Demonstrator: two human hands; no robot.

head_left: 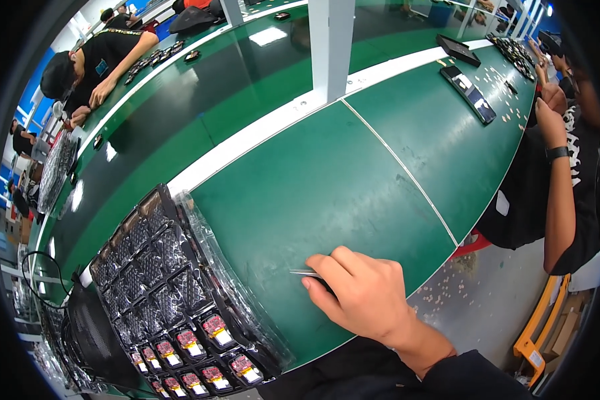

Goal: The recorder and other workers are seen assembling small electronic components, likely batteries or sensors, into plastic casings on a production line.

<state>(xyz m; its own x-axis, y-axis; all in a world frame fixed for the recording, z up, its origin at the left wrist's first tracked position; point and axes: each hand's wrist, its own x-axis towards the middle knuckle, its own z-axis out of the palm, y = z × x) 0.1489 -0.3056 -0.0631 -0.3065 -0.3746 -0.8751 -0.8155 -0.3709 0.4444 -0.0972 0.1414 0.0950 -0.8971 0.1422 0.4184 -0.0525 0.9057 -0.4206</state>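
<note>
My right hand (370, 293) is closed around slim metal tweezers (303, 272), whose tips point left over the green tabletop (327, 180). Nothing shows between the tips. To the left of this hand lies a black moulded plastic tray (193, 248) with a grid of pockets. In its two nearest rows sit several small electronic modules (215, 328), red with white and yellow parts; the farther pockets hold none. Clear plastic film (237, 287) shows along the tray's right edge. My left hand is not in view.
A white post (329, 53) rises from the far edge of the table. Farther right lie a phone-like black device (469, 95), a black box (458, 50) and scattered small pale pieces. A co-worker's arm (561, 187) is at right; another person (103, 63) works across the dark green belt.
</note>
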